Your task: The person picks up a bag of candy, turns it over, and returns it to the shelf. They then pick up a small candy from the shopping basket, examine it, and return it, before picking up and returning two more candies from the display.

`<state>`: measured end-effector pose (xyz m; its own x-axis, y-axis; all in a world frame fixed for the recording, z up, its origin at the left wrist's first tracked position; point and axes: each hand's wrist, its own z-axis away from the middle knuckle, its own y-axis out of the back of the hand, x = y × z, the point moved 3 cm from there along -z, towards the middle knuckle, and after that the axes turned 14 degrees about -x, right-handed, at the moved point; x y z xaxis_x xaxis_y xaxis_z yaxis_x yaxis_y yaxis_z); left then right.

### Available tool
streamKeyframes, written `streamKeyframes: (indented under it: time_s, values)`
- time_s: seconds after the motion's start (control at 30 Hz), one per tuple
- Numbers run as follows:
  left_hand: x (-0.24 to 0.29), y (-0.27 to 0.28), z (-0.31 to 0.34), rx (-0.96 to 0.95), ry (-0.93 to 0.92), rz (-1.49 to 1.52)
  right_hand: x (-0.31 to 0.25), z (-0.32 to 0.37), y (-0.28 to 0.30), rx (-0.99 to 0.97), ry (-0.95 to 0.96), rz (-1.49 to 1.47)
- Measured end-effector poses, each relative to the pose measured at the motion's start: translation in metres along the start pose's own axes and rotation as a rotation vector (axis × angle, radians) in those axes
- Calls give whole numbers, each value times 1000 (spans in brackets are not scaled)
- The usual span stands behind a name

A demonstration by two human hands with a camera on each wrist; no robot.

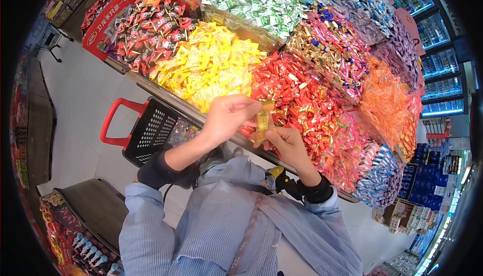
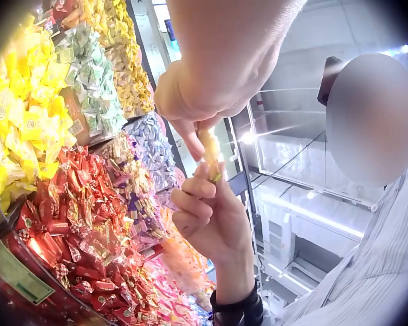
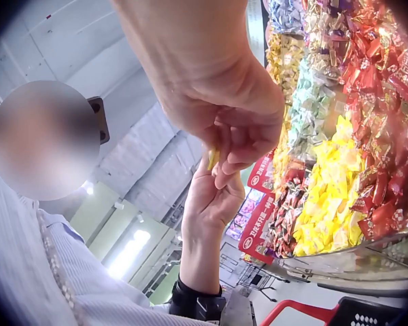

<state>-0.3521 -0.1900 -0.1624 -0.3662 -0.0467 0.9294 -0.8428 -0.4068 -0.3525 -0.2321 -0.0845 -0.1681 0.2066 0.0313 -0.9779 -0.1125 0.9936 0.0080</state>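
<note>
A small yellow wrapped candy (image 1: 263, 118) is held up in front of the body, over the near edge of the candy bins. My left hand (image 1: 227, 118) pinches its upper end between thumb and fingers. At its lower end, my right hand (image 1: 288, 144) grips it with the thumb across the wrapper. Seen from the left wrist, the candy (image 2: 209, 146) lies between the fingertips of both hands, the right hand (image 2: 214, 210) below. The right wrist view shows only a yellow sliver of candy (image 3: 213, 159); the fingers hide the rest.
Heaped in bins ahead are yellow candies (image 1: 214, 65), red candies (image 1: 297, 92), green-white candies (image 1: 256, 4) and orange candies (image 1: 385, 95). A black shopping basket (image 1: 148, 134) with a red handle (image 1: 114, 120) stands at the left, below the bin edge, with some wrapped items inside. Lit fridges (image 1: 437, 65) line the right.
</note>
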Motion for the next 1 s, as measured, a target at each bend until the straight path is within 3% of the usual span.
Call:
streamKeyframes:
  time_s: [0.6,0.8,1.0]
  values:
    - [6,-1,6,-8,-19,121,-3,-2,-3,87,8,-68]
    - [-4,17,16,-21,-98,169,5,-15,2,222,34,-207]
    - [-10,36,30,-111,-94,-176,7,-32,5,165,12,-129]
